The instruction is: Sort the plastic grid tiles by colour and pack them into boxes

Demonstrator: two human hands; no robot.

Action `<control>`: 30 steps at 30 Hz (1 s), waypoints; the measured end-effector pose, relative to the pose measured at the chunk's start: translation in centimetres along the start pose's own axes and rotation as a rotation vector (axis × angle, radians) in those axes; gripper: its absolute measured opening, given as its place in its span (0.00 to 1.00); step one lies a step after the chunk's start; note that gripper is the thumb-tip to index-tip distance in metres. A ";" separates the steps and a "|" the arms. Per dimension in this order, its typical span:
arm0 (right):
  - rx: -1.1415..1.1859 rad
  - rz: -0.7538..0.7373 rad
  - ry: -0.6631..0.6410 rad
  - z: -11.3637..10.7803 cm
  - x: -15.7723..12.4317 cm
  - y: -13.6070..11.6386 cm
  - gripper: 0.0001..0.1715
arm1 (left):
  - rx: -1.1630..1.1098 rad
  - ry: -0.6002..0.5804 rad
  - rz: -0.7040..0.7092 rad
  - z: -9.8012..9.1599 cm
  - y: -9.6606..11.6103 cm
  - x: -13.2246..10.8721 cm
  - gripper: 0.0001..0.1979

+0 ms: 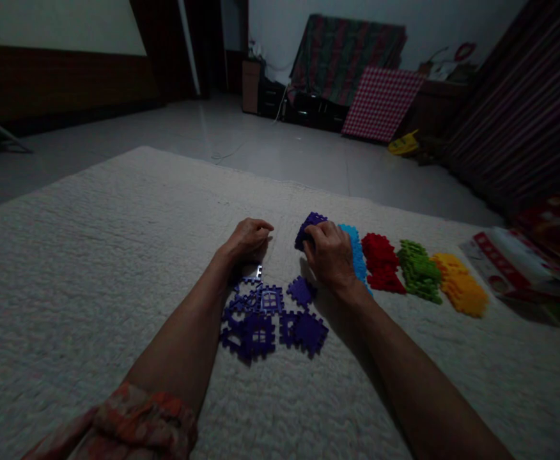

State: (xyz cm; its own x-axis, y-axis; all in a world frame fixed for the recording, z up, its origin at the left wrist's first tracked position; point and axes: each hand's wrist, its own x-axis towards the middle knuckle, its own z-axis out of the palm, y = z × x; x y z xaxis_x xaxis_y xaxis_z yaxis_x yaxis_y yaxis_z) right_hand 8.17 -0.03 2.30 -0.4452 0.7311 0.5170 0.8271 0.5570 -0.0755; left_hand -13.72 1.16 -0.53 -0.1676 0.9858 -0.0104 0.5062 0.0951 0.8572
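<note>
Our right hand [330, 252] grasps the purple stack [309, 222] toward the mat's [117, 236] far edge, probably keeping its pieces aligned. Our left hand's [248, 239] fingers curl beyond loose purple pieces [261, 321]; we cannot tell whether they hold anything.

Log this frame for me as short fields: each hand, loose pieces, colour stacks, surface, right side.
Left hand: beyond the loose purple pieces, contents unclear
Right hand: fingers on the purple stack
Loose pieces: between the forearms, some overlapping
Other stacks, left to right: light blue, red, green, yellow
Surface: pale mat
Right side: red-and-white box
</note>
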 end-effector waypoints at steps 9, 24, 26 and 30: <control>0.264 -0.117 -0.149 -1.5 -1.6 -2.4 0.13 | -0.115 0.006 -0.051 -1.9 2.1 -1.4 0.16; 0.443 -0.012 -0.655 -4.7 -9.6 -6.1 0.64 | -0.059 0.158 0.033 -3.8 -2.4 -7.9 0.18; 0.443 -0.012 -0.610 -4.1 -10.2 -6.6 0.59 | 0.066 0.132 0.150 -3.1 -2.6 -8.7 0.16; 0.474 -0.025 -0.407 -2.7 -10.6 -6.7 0.42 | 0.131 0.126 0.267 -1.1 -1.6 -9.0 0.15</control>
State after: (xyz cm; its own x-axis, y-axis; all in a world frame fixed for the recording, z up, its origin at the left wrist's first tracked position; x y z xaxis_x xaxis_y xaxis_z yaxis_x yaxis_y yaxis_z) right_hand 8.30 -12.60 -0.39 -0.6349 0.7548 0.1647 0.6137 0.6223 -0.4859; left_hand -13.92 -8.03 -1.25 -0.1138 0.9541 0.2769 0.6497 -0.1394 0.7473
